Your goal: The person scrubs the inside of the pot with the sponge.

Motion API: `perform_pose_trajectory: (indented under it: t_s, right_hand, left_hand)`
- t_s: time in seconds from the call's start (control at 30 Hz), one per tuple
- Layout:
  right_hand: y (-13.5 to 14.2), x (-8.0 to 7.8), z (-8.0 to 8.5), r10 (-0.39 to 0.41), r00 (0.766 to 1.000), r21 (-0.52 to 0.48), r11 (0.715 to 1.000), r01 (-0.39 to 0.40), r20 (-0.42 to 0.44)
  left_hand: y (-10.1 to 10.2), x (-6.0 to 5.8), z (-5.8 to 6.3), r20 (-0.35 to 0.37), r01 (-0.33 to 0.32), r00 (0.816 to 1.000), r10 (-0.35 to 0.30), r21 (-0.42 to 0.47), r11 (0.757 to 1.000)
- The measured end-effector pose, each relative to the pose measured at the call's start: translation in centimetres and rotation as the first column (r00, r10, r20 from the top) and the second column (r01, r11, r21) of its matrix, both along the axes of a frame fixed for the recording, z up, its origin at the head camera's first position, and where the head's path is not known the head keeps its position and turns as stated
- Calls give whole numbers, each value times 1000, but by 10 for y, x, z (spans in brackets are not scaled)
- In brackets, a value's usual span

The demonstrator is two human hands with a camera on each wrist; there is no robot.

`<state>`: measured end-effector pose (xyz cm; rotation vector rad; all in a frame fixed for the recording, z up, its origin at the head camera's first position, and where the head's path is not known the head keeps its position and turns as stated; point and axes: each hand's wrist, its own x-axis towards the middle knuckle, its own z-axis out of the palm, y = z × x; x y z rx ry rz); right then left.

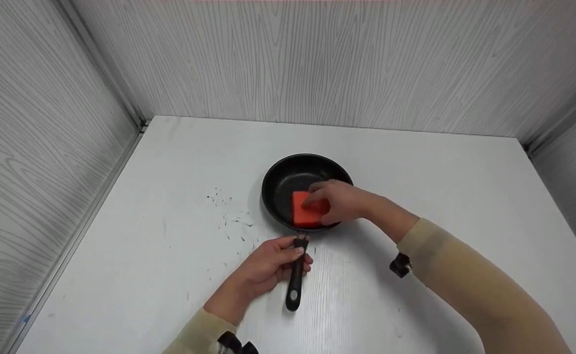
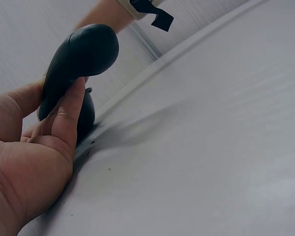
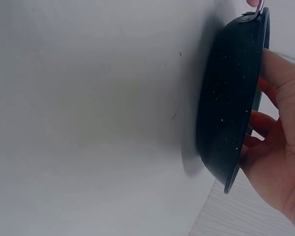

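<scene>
A black frying pan [image 1: 283, 184] with pale specks is at the middle of the white table, its handle [image 1: 295, 282] pointing toward me. My left hand [image 1: 273, 263] grips that handle near the pan, thumb on top and fingers beneath. In the left wrist view the rounded handle end [image 2: 91, 49] sticks out past the fingers. Inside the pan, my right hand [image 1: 339, 199] holds a red-orange sponge [image 1: 303, 216] against the near part of the bottom. From the right wrist view, the fingers reach over the pan's rim and mostly hide the sponge [image 3: 268, 91].
Dark crumbs [image 1: 234, 221] are scattered on the white table [image 1: 180, 285] left of the pan. Wood-grain panels [image 1: 293, 64] stand behind the table and on both sides. Each sleeve carries a black wrist mount [image 1: 401, 265].
</scene>
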<state>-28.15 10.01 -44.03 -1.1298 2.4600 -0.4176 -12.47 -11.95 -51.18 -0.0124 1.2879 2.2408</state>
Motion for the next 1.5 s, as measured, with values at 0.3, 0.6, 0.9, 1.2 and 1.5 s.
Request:
perform_pose_trajectory:
  t_s: [0.3,0.6,0.9,1.2,1.5]
  right_hand:
    - [-6,3,-5,9,999,-52,999,-11,-34]
    - [-15,3,-10,13,999,-82,996,-17,-50]
    - [-25,2,-8,-10,998,-80,997,6,-55]
    - [-32,0,-9,-8,997,-100,995,0,-77]
    - [-37,-1,-11,-75,994,-91,994,68,-80]
  left_hand:
    - [0,0,2,-2,10,1000,-10,18,1000]
    - [-1,2,1,0,11,1000,-11,19,1000]
    - [-2,1,1,4,14,1000,-14,19,1000]
    - [-1,1,2,-10,11,1000,-11,-13,1000]
    - [0,1,1,4,11,1000,-11,-1,1000]
